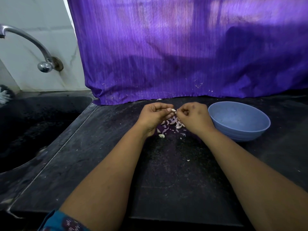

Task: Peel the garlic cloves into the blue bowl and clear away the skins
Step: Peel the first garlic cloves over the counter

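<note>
My left hand and my right hand meet above the dark counter, fingers curled. Between their fingertips they pinch one pale garlic clove. Below the hands lies a small heap of garlic cloves and purplish-white skins. One loose piece of garlic lies nearer to me, by my left wrist. The blue bowl stands just right of my right hand; its inside looks bare.
A dark sink with a curved metal tap is at the left, beyond a raised counter edge. A purple cloth hangs behind the work spot. Tiny skin flecks dot the black counter.
</note>
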Tool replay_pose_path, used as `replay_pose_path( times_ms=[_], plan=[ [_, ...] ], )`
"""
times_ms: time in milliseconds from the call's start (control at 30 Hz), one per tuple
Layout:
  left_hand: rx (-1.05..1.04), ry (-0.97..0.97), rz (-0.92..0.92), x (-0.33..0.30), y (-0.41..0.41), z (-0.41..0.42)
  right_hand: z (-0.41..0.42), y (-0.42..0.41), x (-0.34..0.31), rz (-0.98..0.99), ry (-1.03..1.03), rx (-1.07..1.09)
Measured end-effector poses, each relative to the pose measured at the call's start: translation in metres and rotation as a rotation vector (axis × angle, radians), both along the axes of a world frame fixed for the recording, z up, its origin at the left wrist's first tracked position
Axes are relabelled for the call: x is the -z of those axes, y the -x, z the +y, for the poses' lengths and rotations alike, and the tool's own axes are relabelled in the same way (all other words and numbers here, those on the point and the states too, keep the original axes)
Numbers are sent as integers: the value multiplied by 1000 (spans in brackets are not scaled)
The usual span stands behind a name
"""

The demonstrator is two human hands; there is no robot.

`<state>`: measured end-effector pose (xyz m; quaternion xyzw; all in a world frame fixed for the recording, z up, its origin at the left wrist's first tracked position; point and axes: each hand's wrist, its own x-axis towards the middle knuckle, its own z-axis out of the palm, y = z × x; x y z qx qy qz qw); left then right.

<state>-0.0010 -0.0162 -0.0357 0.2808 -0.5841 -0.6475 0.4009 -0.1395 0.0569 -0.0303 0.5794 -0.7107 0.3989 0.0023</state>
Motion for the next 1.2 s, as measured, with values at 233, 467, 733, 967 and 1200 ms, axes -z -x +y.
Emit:
replay_pose_path(
  times_ms=[233, 467, 733, 967, 1200],
  plan=[
    [-65, 37, -38, 4, 3, -4, 1, -3, 1, -61, 63, -38],
    [-123, 168, -155, 5, 4, -2, -1, -3, 2, -90, 113, 14],
    [-155, 272, -231, 6, 3, -1, -1, -3, 8, -200, 148, -173],
    [-42, 90, -50, 5, 3, 1, -5, -1, 11, -319, 205, -129],
    [-83, 207, -148, 5, 2, 2, -5, 0, 10, -338, 168, -117]
  ],
)
